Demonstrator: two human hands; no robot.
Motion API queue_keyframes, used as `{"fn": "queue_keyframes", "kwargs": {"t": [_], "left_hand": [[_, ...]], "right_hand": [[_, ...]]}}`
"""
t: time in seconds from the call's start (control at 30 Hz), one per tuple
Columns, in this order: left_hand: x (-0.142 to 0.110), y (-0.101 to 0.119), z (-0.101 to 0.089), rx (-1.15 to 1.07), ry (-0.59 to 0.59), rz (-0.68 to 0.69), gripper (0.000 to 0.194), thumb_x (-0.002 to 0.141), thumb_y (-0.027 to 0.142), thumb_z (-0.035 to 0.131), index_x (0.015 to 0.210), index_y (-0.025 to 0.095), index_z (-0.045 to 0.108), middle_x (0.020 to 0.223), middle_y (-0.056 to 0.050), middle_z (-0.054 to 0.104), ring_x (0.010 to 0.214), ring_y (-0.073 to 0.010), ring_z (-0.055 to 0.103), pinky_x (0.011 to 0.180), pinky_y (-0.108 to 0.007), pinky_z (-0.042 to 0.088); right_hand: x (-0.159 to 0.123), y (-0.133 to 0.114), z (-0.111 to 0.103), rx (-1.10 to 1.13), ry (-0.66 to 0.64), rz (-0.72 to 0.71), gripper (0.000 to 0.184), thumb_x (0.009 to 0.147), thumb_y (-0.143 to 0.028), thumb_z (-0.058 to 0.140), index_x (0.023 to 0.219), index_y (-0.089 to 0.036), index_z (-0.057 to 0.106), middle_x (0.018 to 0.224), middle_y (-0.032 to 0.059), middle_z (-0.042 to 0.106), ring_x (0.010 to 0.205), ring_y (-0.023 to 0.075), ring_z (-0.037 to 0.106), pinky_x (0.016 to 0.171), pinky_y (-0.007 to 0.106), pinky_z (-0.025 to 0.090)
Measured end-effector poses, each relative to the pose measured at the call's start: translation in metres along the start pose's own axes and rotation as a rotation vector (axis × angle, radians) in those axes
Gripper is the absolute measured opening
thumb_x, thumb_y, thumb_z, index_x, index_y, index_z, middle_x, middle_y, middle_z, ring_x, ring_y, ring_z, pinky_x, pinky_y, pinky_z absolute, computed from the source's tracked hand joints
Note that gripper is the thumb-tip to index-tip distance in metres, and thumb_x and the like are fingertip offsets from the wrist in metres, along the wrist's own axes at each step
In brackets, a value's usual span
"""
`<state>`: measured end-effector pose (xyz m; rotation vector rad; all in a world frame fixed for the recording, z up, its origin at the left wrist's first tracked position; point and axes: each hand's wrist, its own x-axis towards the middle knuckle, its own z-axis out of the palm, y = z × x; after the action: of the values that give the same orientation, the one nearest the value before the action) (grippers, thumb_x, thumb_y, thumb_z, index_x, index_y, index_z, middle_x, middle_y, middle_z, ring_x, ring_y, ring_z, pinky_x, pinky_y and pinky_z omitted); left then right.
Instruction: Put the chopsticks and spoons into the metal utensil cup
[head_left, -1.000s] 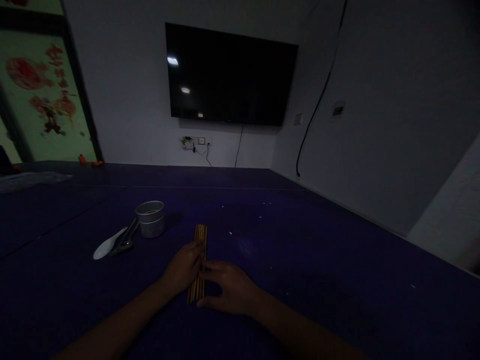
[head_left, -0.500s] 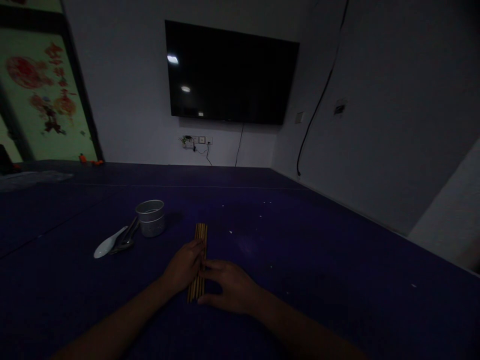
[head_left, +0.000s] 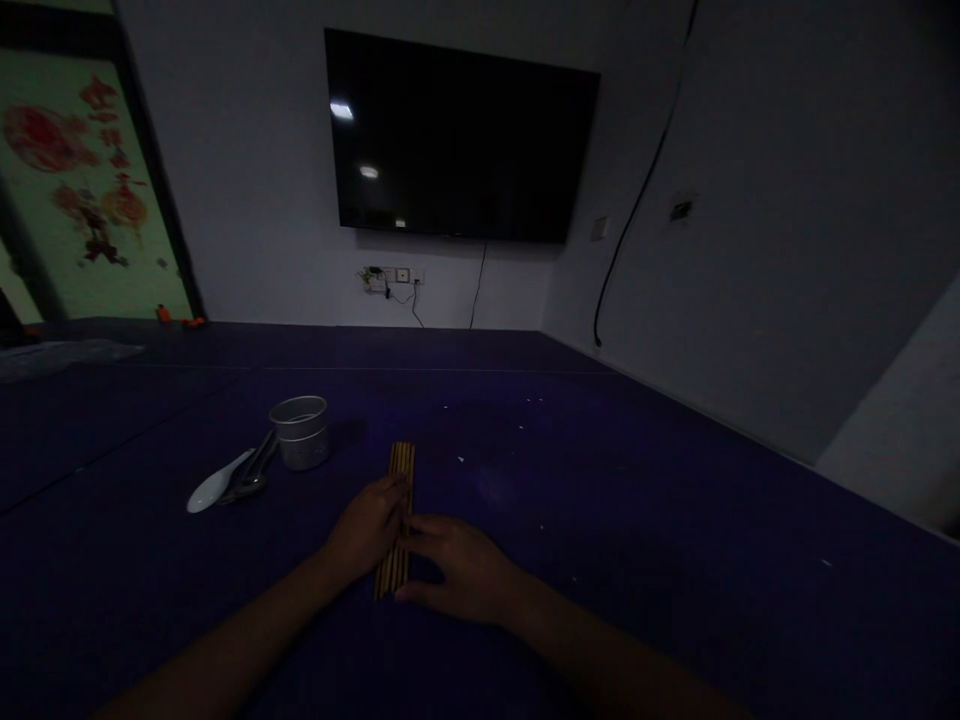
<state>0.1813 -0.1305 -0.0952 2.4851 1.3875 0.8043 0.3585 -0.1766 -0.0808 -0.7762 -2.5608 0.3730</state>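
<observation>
A bundle of slim wooden chopsticks (head_left: pixel 403 459) lies on the purple surface in front of me, side by side and pointing away. My left hand (head_left: pixel 369 525) is across the middle of the bundle from the left, its fingers closed over the sticks. From the right, my right hand (head_left: pixel 463 570) touches the bundle's edge with its fingertips. Its thumb is spread apart, near the sticks' close end, and the hand is open. Dim light hides exactly how the fingertips meet.
A grey metal cup (head_left: pixel 301 435) stands left of the chopsticks. Beside it lie a white spoon (head_left: pixel 216 487) and dark metal spoons (head_left: pixel 251 483). Small white scraps (head_left: pixel 461 459) dot the purple surface (head_left: pixel 637 500). A television (head_left: pixel 461 140) hangs on the far wall.
The whole view has shifted very slightly. Both hands keep the same place on the chopsticks, and nothing on the surface has visibly moved.
</observation>
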Motion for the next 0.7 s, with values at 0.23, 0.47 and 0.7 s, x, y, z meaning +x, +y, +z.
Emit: {"fn": "queue_keyframes", "kwargs": {"t": [0.23,0.47,0.7], "left_hand": [[0.0004,0.0018,-0.0014,0.008,-0.02,-0.007,0.046,0.08,0.009,0.036,0.121,0.013,0.055,0.129,-0.011,0.054,0.119,-0.0201,0.048,0.102,-0.036,0.039],[0.0001,0.0019,-0.0011,0.0,-0.011,0.011,0.042,0.083,0.011,0.036,0.12,0.013,0.057,0.129,-0.012,0.054,0.119,-0.0202,0.049,0.101,-0.037,0.04],[0.0002,0.0002,-0.0004,0.014,0.005,0.028,0.043,0.084,0.012,0.036,0.121,0.015,0.056,0.129,-0.011,0.054,0.12,-0.0196,0.049,0.101,-0.036,0.039]], "right_hand": [[0.0,-0.0013,-0.0017,-0.03,-0.021,0.002,0.048,0.083,-0.046,0.056,0.122,-0.018,0.053,0.125,0.0084,0.054,0.112,0.0219,0.052,0.094,0.032,0.04],[-0.0003,-0.0022,-0.002,-0.033,-0.021,0.014,0.047,0.082,-0.046,0.057,0.12,-0.018,0.055,0.123,0.0094,0.055,0.11,0.023,0.053,0.093,0.034,0.042],[-0.0009,-0.0027,-0.0004,-0.043,0.003,0.0,0.048,0.084,-0.046,0.056,0.122,-0.017,0.053,0.124,0.0105,0.054,0.111,0.0228,0.053,0.093,0.033,0.042]]}}
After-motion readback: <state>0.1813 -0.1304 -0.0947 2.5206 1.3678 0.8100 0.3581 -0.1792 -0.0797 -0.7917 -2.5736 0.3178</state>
